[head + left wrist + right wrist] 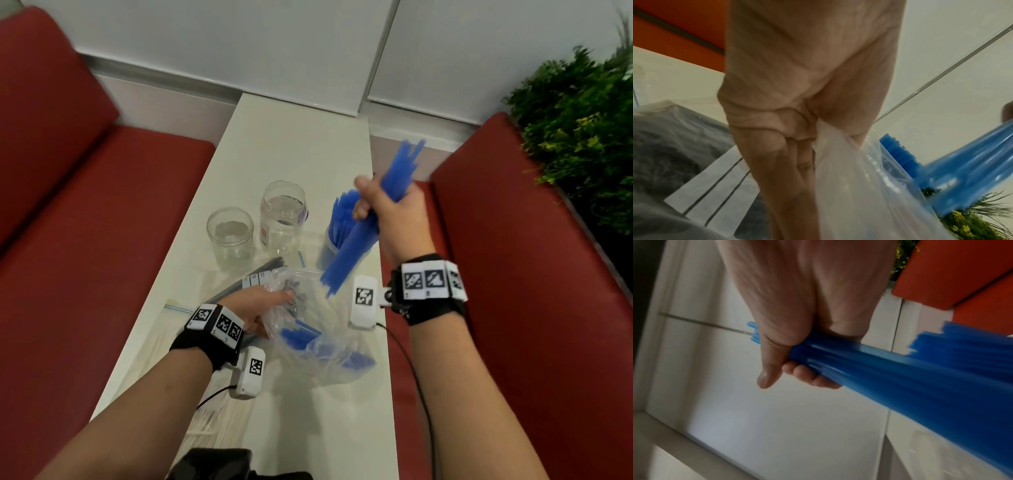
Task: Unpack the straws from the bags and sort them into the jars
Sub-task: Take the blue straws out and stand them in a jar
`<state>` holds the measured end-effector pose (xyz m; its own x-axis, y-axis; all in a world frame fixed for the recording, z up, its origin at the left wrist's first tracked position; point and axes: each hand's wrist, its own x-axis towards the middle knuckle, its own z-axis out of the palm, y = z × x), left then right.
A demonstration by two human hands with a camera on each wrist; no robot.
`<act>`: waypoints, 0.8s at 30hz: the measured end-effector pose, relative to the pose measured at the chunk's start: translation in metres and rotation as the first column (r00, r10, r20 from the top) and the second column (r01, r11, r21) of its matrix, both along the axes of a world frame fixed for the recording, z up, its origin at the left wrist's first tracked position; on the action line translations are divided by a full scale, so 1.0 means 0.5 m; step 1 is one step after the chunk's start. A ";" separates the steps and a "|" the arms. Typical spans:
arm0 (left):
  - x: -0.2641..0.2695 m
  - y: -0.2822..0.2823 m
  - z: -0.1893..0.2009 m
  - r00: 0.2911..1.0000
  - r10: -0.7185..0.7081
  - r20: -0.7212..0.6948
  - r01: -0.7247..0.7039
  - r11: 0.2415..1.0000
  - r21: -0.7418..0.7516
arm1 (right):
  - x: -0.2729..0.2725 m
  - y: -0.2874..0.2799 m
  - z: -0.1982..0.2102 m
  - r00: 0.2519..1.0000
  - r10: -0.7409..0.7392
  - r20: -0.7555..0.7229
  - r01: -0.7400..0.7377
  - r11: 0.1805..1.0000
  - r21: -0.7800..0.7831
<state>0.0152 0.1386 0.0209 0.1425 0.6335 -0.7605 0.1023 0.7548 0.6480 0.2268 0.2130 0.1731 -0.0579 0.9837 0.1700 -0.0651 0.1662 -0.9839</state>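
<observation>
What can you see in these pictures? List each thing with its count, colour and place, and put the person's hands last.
Table: one, white, between the benches.
Benches: two, red, either side.
Empty jars: two, clear, mid-table.
Jar of straws: one, clear with blue straws, right of those.
Straw bundle: one, blue, in the right hand.
Clear bag: one, some blue straws inside.
Bag of dark straws: one, behind it.
Plant: one, green, far right.
Hands: left hand grips the clear bag; right hand grips the bundle.
</observation>
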 end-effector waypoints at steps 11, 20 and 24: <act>-0.010 0.011 -0.012 0.998 -0.018 -0.054 0.016 0.999 -0.041 | 0.040 0.089 0.001 0.966 -0.150 0.212 0.143 0.988 0.052; -0.005 0.016 -0.014 0.999 -0.011 -0.047 0.009 0.999 -0.048 | 0.034 0.136 -0.015 0.952 -0.265 0.157 0.245 0.961 0.131; -0.001 0.010 -0.017 0.998 -0.021 -0.057 0.019 0.999 -0.038 | 0.023 0.112 -0.136 0.939 -0.321 0.123 0.321 0.947 0.021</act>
<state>0.0148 0.1435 0.0126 0.1103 0.6018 -0.7910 0.1535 0.7760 0.6117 0.2382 0.2689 0.1050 0.2408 0.9533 0.1825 0.1134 0.1591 -0.9807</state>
